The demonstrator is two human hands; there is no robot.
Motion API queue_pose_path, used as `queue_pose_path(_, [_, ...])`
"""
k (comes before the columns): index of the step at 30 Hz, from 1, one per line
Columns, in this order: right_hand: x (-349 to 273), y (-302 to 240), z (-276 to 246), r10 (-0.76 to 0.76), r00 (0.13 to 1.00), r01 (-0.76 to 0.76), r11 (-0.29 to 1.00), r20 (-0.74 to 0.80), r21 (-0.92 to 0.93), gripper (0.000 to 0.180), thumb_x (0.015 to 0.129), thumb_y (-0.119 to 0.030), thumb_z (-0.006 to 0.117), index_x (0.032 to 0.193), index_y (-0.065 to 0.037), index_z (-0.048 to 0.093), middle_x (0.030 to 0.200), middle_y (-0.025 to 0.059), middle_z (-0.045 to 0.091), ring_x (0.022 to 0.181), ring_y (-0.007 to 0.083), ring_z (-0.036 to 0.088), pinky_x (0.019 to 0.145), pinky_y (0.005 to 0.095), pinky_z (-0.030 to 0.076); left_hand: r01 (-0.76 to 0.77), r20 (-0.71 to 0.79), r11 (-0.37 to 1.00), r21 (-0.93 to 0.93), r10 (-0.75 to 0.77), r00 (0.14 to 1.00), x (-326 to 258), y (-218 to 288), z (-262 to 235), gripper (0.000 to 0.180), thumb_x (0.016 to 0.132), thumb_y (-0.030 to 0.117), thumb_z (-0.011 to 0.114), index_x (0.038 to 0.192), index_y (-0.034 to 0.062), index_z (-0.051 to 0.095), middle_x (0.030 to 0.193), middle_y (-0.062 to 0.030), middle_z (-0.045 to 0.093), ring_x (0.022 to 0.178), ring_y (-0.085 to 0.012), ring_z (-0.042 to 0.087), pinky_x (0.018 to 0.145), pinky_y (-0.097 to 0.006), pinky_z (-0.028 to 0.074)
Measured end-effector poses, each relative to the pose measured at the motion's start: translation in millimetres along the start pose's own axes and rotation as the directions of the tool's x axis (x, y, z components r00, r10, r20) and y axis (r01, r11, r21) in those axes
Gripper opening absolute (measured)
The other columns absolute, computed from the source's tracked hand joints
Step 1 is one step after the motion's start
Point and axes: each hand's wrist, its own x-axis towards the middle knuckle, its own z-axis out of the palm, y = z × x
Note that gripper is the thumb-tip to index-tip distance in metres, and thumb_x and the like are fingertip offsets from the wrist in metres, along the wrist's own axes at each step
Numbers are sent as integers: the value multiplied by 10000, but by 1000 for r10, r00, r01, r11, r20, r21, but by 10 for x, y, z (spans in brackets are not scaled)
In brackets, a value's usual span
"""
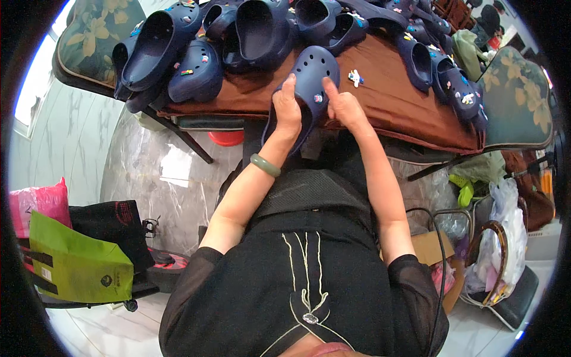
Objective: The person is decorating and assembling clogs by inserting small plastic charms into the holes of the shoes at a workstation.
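My left hand (286,110) grips a navy blue foam clog (309,76), its thumb lying along the clog's left side and its other fingers partly hidden. The clog is tilted toe away from me, and round holes show on its upper. A small coloured charm (319,99) sits in one of its holes on the right side. My right hand (345,111) is closed at the clog's right edge, one digit pointing up along the upper. Whatever is between its curled fingers is hidden. Just beyond, a loose white and blue charm (355,78) lies on the brown cloth (380,107).
Several navy clogs with charms, such as one clog (196,71), crowd the table's far and left sides; more clogs (455,89) stand at right. Flowered chairs (516,98) flank the table. A green bag (80,256) sits low left, a plastic bag (502,232) low right.
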Motion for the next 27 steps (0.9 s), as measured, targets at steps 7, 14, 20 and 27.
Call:
queue_pose_path(7, [80,41,18,79,997,-80,996,24,46,803,794,-717,428,456,3,534,455,113,503,472,235,536,535,347,438,26,49,992,-121,-20,999,-46,-54,-52,338,912,289,480,1023,-11,586,981,-84,621,886,-166,591,828,-297,442])
queue_pose_path(14, [-34,136,80,25,991,-90,855,133,511,603,869,-542,481,489,-75,445,431,13,371,354,126,324,382,283,298,78,104,992,-95,-68,992,-74,0,-30,364,905,310,450,990,-10,599,915,-89,633,813,-172,605,775,-297,460])
queue_pose_path(20, [-55,160,118,-43,991,-37,828,128,560,556,895,-497,476,540,-69,472,468,19,412,375,126,342,385,284,297,41,66,998,-49,-38,997,-107,65,25,358,900,304,451,965,-14,601,907,-98,636,792,-175,608,753,-296,466])
queue_pose_path(27, [-40,269,175,-38,990,-51,802,135,596,506,904,-464,473,591,-68,504,522,13,442,429,125,386,422,282,341,29,22,999,-22,-28,999,-86,109,63,356,884,320,477,935,-7,609,889,-96,634,793,-176,608,746,-300,468])
